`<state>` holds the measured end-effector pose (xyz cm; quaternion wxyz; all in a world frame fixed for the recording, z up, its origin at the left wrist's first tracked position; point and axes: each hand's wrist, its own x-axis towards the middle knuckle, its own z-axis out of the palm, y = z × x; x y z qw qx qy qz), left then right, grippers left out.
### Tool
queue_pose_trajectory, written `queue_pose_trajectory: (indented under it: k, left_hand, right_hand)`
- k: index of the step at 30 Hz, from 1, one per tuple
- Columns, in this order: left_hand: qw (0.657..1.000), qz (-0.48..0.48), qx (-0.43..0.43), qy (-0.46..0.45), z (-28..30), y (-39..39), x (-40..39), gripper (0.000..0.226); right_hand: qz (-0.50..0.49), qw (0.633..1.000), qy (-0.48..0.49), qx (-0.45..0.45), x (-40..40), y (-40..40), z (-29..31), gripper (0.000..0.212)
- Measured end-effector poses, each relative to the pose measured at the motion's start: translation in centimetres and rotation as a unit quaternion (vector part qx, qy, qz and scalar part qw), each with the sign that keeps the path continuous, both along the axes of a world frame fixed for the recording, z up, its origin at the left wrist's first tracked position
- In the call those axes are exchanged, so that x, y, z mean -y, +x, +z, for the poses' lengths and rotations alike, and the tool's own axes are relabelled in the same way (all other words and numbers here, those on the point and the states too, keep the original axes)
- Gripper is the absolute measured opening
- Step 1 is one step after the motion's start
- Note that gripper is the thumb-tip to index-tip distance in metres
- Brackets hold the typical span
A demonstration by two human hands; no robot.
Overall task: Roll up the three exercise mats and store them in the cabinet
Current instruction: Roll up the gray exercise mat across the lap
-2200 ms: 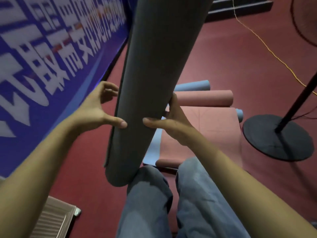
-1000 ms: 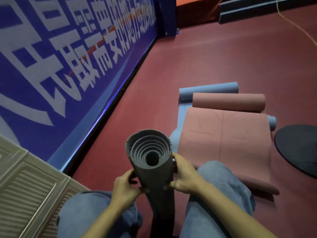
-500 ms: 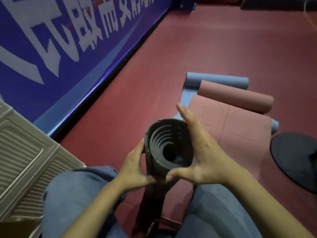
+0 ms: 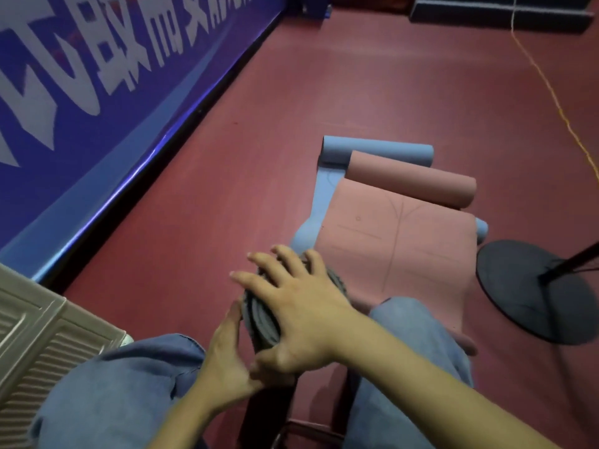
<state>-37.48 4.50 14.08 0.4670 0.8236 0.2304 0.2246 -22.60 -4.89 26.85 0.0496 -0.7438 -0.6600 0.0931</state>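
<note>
So I've got the grey mat rolled up and standing on end between my knees; the spiral of its top end peeks out under my palm. My right hand lies flat over that top end, fingers straight and spread, thumb hooked down at the near edge of the roll; it's pressing on it, not wrapped round it. My left hand sits against the left side of the roll just below the top, fingers reaching up along the side and touching it; how far they curl round the back I honestly can't tell, since the right hand covers that bit.

The pink mat is on the red floor right ahead of my knees, partly unrolled, its far end in a roll; it lies on top of the blue mat, which sticks out at the left edge and has its own rolled end just behind the pink roll. A ribbed beige cabinet is at my left, touching nothing I'm holding; a blue banner with big white characters runs along the wall beyond it. At the right there's a round black stand base near the pink mat's corner, and a yellow cord trails across the floor farther back.
</note>
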Motion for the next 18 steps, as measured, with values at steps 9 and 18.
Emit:
queue_pose_trajectory:
  k: [9,18]
  left_hand:
    - [0.998,0.055,0.022,-0.033,0.9,0.1,0.6,0.093]
    - [0.997,0.068,0.035,-0.020,3.1,1.6,1.3,0.110]
  right_hand:
    - [0.004,0.999,-0.017,0.031,-0.6,-0.9,-0.6,0.122]
    - [0.008,0.995,-0.055,0.088,-0.5,1.2,3.3,0.104]
